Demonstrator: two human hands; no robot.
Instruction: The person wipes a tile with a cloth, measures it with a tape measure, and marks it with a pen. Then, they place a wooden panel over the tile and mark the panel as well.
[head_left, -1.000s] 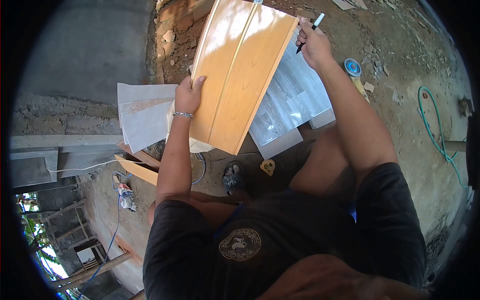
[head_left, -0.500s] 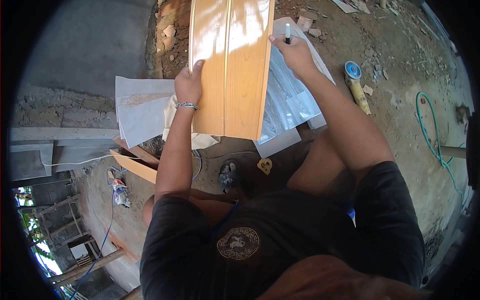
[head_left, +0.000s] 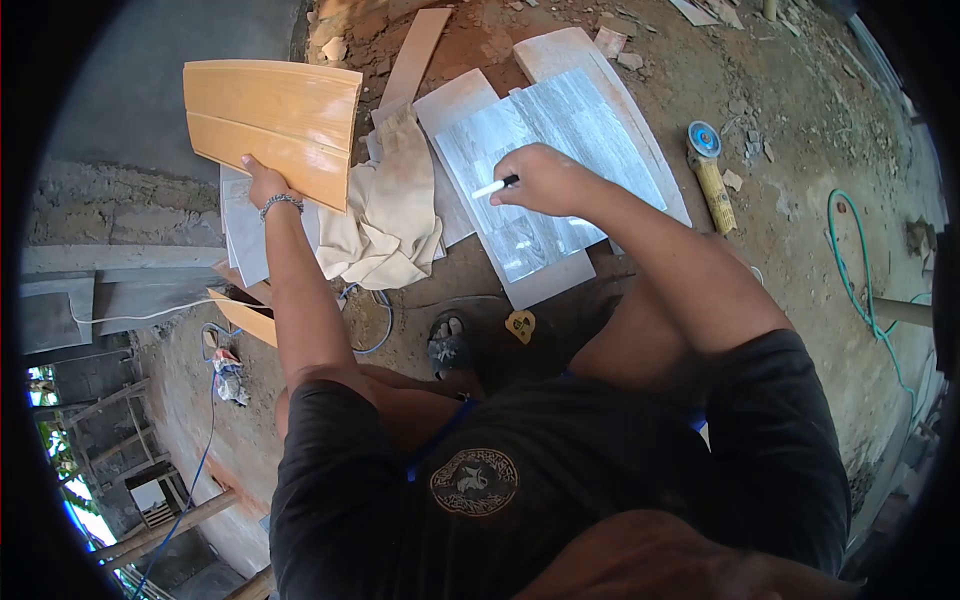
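Observation:
My left hand (head_left: 268, 184) grips the lower edge of a glossy wood-grain panel (head_left: 270, 115), holding it out at the upper left with its groove running sideways. In my right hand (head_left: 540, 180) is a marker (head_left: 494, 187) with a white barrel and black end, pinched in closed fingers. This hand is over a grey wood-look tile (head_left: 560, 120), which lies on paler tiles on the ground. Between my hands rests a crumpled cream cloth (head_left: 385, 215), just right of the panel.
An angle grinder (head_left: 710, 175) with a blue disc lies on the dirt at right. A yellow tape measure (head_left: 520, 325) sits near my sandalled foot (head_left: 450, 345). Beyond the cloth is a narrow tan strip (head_left: 415, 55). A green hose (head_left: 848, 260) curls at far right.
The panel has swung left and turned sideways in my left hand. My right hand has let go of its edge and moved left and down over the grey tile, still with the marker.

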